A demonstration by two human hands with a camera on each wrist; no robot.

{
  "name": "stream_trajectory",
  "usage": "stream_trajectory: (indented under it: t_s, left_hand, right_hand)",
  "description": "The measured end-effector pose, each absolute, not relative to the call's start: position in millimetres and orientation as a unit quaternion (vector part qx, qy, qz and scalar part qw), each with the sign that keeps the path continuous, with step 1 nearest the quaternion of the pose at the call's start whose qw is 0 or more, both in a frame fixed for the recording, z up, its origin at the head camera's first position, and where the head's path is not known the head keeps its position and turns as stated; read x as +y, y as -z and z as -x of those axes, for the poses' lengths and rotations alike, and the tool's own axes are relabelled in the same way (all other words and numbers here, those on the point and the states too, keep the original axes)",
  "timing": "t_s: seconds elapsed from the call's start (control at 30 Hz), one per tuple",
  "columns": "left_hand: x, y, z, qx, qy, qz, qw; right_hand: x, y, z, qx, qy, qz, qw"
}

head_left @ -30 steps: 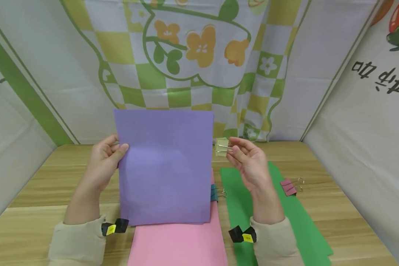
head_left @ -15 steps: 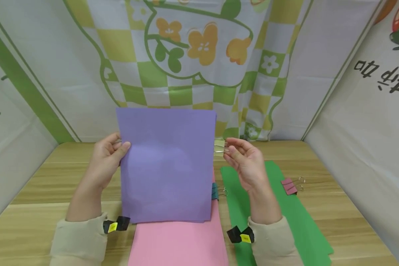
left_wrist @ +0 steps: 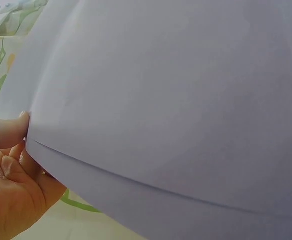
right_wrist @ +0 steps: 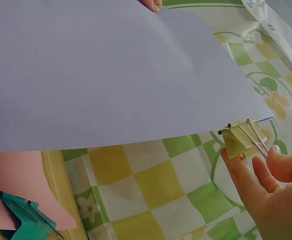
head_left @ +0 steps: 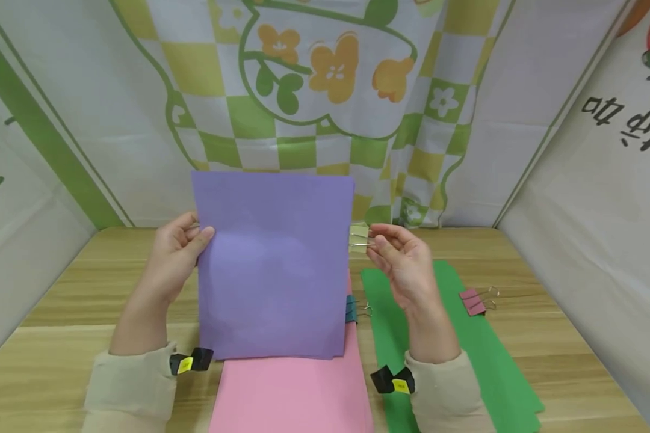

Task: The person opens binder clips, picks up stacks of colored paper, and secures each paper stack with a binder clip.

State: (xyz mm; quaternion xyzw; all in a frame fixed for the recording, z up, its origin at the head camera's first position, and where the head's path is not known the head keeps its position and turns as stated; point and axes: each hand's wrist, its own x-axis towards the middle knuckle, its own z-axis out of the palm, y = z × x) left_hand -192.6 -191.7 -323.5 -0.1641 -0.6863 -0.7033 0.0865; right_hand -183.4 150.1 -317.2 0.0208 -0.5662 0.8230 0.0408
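My left hand [head_left: 176, 255] pinches the left edge of some upright purple paper sheets [head_left: 273, 270], thumb in front. In the left wrist view one layer of paper [left_wrist: 161, 110] lies slightly offset from another. My right hand [head_left: 406, 264] pinches the wire handles of a yellow binder clip [head_left: 359, 238] at the right edge of the sheets. In the right wrist view the mouth of the clip [right_wrist: 240, 140] meets the paper's edge; how far it reaches over the paper I cannot tell.
Below the purple sheets lies pink paper [head_left: 292, 397] with a teal binder clip [head_left: 351, 309] on its right edge. Green paper [head_left: 493, 367] with a pink binder clip [head_left: 473, 302] lies to the right on the wooden table [head_left: 569, 361]. A checkered cloth [head_left: 298, 153] hangs behind.
The yellow clip has moved left from beside the purple sheets to their right edge, with my right hand still on its handles. My left hand keeps its grip on the sheets.
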Motion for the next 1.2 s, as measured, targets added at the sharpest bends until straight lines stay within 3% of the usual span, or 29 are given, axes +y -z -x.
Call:
stream_trajectory:
  t_s: [0.53, 1.2]
  left_hand:
    - [-188, 324, 193, -0.680, 0.707, 0.175, 0.088]
    - [-188, 323, 191, -0.670, 0.712, 0.182, 0.099]
  right_hand:
    - [144, 319, 183, -0.571, -0.820, -0.014, 0.040]
    - [137, 321, 185, -0.558, -0.816, 0.004, 0.149]
